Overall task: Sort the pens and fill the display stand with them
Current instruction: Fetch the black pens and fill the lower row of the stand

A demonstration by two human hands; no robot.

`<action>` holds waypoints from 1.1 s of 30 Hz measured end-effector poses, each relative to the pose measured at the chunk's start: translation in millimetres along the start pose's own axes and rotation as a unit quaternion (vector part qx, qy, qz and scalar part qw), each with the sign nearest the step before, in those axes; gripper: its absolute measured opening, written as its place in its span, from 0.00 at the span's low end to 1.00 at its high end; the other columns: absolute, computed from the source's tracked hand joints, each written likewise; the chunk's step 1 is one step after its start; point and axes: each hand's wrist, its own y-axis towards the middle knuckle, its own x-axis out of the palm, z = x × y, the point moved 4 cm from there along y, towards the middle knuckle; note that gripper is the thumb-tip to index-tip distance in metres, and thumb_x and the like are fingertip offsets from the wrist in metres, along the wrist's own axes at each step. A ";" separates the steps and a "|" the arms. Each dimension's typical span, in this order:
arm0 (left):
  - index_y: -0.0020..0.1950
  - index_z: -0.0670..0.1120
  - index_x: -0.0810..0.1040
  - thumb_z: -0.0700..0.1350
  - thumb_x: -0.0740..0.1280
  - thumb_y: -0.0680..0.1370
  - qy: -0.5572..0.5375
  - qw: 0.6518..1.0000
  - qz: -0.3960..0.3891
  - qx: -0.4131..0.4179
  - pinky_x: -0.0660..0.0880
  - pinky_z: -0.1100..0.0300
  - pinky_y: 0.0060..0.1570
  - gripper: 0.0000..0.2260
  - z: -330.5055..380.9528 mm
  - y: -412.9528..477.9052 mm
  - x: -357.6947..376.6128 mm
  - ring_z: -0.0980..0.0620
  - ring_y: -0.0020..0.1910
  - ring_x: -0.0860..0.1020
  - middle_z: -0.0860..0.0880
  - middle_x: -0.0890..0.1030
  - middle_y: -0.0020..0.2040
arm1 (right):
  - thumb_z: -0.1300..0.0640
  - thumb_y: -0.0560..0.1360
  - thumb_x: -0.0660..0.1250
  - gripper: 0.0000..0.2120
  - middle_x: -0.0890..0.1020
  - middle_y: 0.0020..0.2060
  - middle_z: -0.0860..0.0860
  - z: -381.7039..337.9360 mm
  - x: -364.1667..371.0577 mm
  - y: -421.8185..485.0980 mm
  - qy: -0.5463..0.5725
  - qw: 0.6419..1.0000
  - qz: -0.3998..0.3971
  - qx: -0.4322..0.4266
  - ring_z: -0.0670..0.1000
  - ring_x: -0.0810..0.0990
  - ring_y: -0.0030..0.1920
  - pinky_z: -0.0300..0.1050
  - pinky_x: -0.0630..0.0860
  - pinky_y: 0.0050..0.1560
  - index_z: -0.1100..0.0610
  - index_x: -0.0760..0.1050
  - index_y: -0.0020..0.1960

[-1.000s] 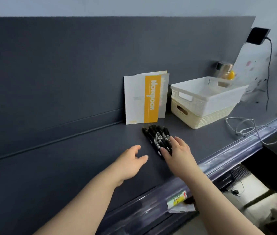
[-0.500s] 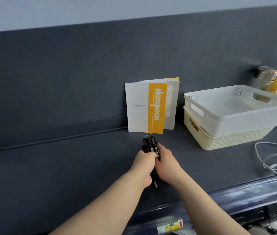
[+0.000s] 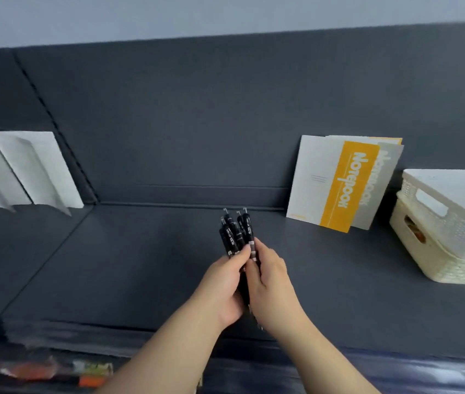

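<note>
Gripping a bundle of black pens (image 3: pixel 237 231) just below the centre of the frame, we have our left hand (image 3: pixel 222 282) and our right hand (image 3: pixel 271 282) curled round its lower half from either side, fingertips meeting on the barrels, so neither hand is free. The clicker ends stick up past our fingers toward the back, and a tip or two pokes out beneath the right wrist. The bundle seems lifted off the dark shelf (image 3: pixel 140 265), though we cannot tell whether its lower end touches it. In the lower left, the shelf's front edge (image 3: pixel 92 371) is a blur of orange and pale labels. Further back, right of centre, notebooks (image 3: pixel 342 183) with a yellow band lean against the back panel (image 3: pixel 197 123), and at the right edge a white basket (image 3: pixel 453 200) sits nested in a cream basket (image 3: pixel 436 260). At the left edge, white cards (image 3: pixel 38 169) lean on the panel. We see no display stand anywhere, and the pens in view all look alike, so we judge the task barely begun: the pens are gathered in hand, while sorting and filling the stand are both left to do.
</note>
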 end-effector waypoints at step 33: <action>0.48 0.40 0.80 0.39 0.66 0.76 -0.115 0.894 0.337 0.272 0.74 0.63 0.27 0.04 214.2 -298.6 -621.5 0.52 0.30 0.81 0.45 0.83 0.34 | 0.55 0.75 0.66 0.08 0.78 0.34 0.62 -325.9 625.7 -111.5 0.160 0.854 -0.493 0.047 0.60 0.76 0.37 0.57 0.75 0.47 0.57 0.81 0.41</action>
